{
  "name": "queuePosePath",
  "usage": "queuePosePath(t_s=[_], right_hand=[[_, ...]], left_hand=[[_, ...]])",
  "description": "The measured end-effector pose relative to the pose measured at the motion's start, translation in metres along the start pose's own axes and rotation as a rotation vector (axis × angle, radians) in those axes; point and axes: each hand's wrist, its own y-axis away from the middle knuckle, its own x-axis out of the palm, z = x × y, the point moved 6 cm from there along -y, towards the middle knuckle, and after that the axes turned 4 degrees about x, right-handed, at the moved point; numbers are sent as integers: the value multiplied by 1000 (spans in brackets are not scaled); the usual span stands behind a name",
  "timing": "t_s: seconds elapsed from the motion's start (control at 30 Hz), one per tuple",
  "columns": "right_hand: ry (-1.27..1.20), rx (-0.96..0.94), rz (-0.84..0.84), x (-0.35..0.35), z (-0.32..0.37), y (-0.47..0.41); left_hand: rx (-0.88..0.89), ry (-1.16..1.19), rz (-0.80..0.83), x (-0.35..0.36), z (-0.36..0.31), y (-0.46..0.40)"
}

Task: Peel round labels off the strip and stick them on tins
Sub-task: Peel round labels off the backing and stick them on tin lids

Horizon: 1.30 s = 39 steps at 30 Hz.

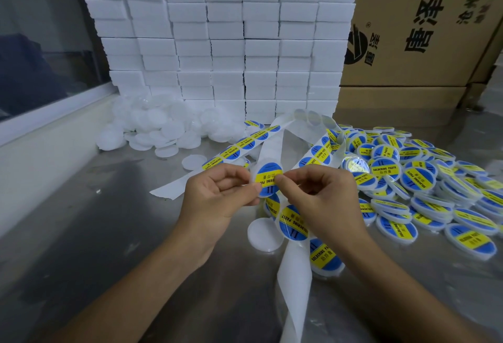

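Observation:
A round blue and yellow label (pixel 268 179) on the white backing strip (pixel 295 282) is held up between my two hands. My left hand (pixel 220 195) pinches the strip at the label's left edge. My right hand (pixel 315 195) pinches the label's right edge with thumb and forefinger. The strip loops up behind the hands, carries more labels (pixel 239 149), and trails down toward the near edge. One plain white round tin (pixel 265 233) lies on the metal table just below my hands. A heap of labelled tins (pixel 424 187) spreads to the right.
A pile of unlabelled white tins (pixel 163 127) lies at the back left against a wall of stacked white boxes (pixel 226 40). A brown cardboard carton (pixel 424 24) stands at the back right. The steel table (pixel 95 233) runs along a window ledge on the left.

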Motion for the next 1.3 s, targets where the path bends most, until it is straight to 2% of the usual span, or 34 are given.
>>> queuePosePath(t_s=[0.17, 0.33, 0.5, 0.63, 0.77, 1.0, 1.3], right_hand=[[9, 24, 21, -1, -1, -2], [-42, 76, -58, -9, -4, -4], [-106, 34, 103, 8, 3, 4], [-301, 57, 151, 13, 5, 2], [-403, 83, 214, 12, 8, 0], [-375, 16, 47, 1, 6, -2], [-127, 33, 79, 8, 0, 1]], left_hand=[[-29, 64, 50, 0, 3, -1], [-72, 222, 117, 6, 3, 0], [-104, 303, 197, 16, 7, 4], [-125, 297, 319, 23, 5, 8], [-147, 310, 344, 24, 6, 8], [-110, 250, 387, 30, 4, 12], [-89, 162, 322, 24, 4, 8]])
